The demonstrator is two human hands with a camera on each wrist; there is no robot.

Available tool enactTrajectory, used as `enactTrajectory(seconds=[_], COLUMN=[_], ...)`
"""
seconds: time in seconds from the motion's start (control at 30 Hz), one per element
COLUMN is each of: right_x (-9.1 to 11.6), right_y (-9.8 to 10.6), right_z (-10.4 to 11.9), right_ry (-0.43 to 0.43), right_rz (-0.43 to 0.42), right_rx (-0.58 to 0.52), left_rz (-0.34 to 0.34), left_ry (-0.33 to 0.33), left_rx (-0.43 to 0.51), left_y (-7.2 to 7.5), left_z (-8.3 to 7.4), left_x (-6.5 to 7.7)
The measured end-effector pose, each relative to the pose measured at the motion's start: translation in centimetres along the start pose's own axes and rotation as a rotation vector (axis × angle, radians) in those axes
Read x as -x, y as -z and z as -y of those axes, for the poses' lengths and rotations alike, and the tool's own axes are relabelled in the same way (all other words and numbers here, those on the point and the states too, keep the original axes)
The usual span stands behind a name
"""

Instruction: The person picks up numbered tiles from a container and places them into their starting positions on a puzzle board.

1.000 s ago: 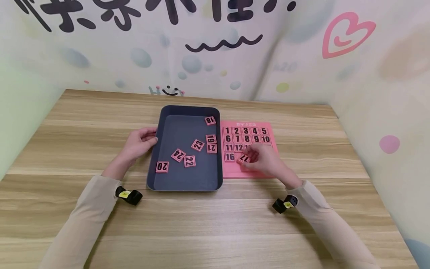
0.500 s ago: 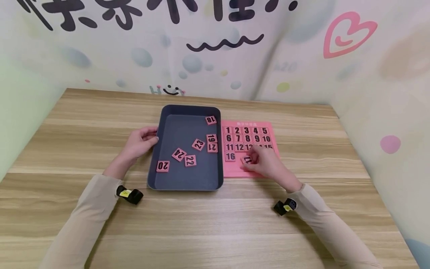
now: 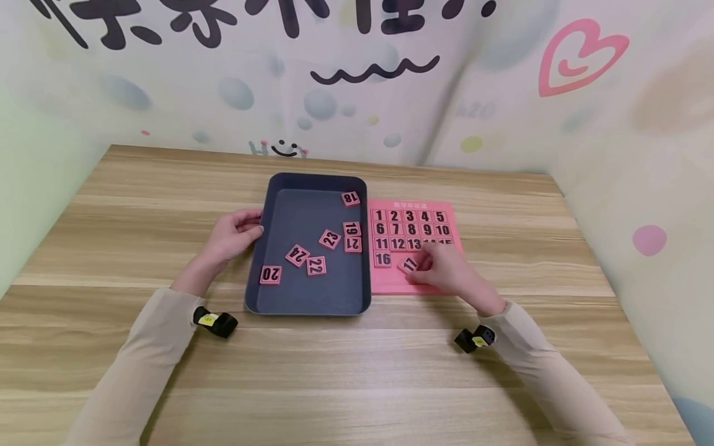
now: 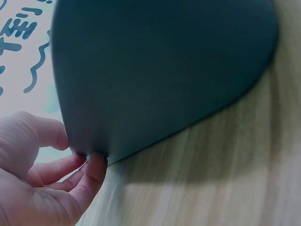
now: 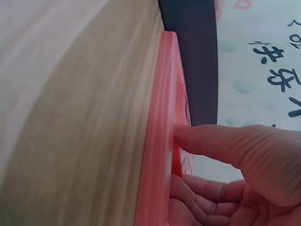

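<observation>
A pink number board (image 3: 449,212) lies right of a dark tray (image 3: 312,177), with tiles 1 to 16 set in its grid. My right hand (image 3: 443,271) pinches the pink tile 17 (image 3: 409,265), which is tilted over the board just right of tile 16 (image 3: 382,259). In the right wrist view my thumb (image 5: 221,143) reaches to the board's edge (image 5: 157,141). My left hand (image 3: 231,235) grips the tray's left wall, and its fingers (image 4: 91,172) touch the dark wall (image 4: 160,70). Several loose tiles, 18 (image 3: 350,198) through 24 (image 3: 297,254), lie in the tray.
The wooden table (image 3: 357,371) is walled in by patterned panels at the back and both sides. A black strap with a yellow tag sits on each wrist, left (image 3: 214,322) and right (image 3: 474,339).
My right hand has shifted tile 17 slightly to the right over the board's fourth row. The left hand and the tray have not moved.
</observation>
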State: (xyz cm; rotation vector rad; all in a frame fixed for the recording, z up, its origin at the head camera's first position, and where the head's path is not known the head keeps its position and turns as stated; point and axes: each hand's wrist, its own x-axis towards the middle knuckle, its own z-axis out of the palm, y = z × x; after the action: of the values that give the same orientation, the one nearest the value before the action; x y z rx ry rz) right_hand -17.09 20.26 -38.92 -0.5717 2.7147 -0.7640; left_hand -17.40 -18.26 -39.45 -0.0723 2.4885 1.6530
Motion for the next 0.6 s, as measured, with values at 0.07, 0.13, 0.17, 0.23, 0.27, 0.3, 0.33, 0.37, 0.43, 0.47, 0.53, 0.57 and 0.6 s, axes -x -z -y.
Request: enactTrajectory(seconds=[0.07,0.13,0.17,0.23,0.27,0.3,0.33,0.37,0.43,0.47,0.53,0.57,0.6], right_x=[-0.2,-0.3,-0.4,-0.5,-0.6,-0.6,-0.7,-0.7,-0.8,-0.9,-1.0,-1.1,-1.1], right_y=[-0.2,-0.3,-0.3,-0.4,-0.4,-0.5,-0.5,-0.6,-0.6,-0.7,-0.8,-0.8,-0.8], right_z=[0.2,0.5,0.6,0.8,0.9,1.0,1.0,1.0,1.0,1.0,1.1,1.1,1.2], right_ry=[-0.033,-0.059,-0.065,-0.066,-0.06,-0.056,-0.049,-0.044,-0.034,-0.034,-0.033,-0.033,-0.038], right_rz=[-0.017,-0.025,-0.027,-0.033,-0.031,-0.031,-0.031,-0.034,-0.036,-0.035,-0.036,-0.035,-0.035], right_rx=[0.024,0.043,0.055,0.079,0.083,0.083,0.083,0.077,0.064,0.056,0.049,0.05,0.051], left_rz=[0.0,-0.001,-0.001,-0.001,-0.001,-0.001,0.0,0.0,0.0,0.0,0.001,0.0,0.001], left_ry=[-0.001,-0.001,-0.002,-0.003,-0.005,-0.005,-0.005,-0.007,-0.004,-0.003,0.0,0.002,0.004], left_rx=[-0.004,-0.006,-0.006,-0.005,-0.005,-0.005,-0.008,-0.009,-0.01,-0.009,-0.01,-0.009,-0.01], left_y=[0.0,0.0,0.0,0.0,0.0,0.0,0.0,0.0,-0.1,-0.1,-0.1,0.0,-0.1], left_z=[0.0,0.0,0.0,0.0,0.0,0.0,0.0,0.0,0.0,0.0,-0.1,-0.1,-0.1], left_x=[0.0,0.0,0.0,0.0,0.0,0.0,0.0,0.0,-0.1,-0.1,-0.1,-0.1,-0.1])
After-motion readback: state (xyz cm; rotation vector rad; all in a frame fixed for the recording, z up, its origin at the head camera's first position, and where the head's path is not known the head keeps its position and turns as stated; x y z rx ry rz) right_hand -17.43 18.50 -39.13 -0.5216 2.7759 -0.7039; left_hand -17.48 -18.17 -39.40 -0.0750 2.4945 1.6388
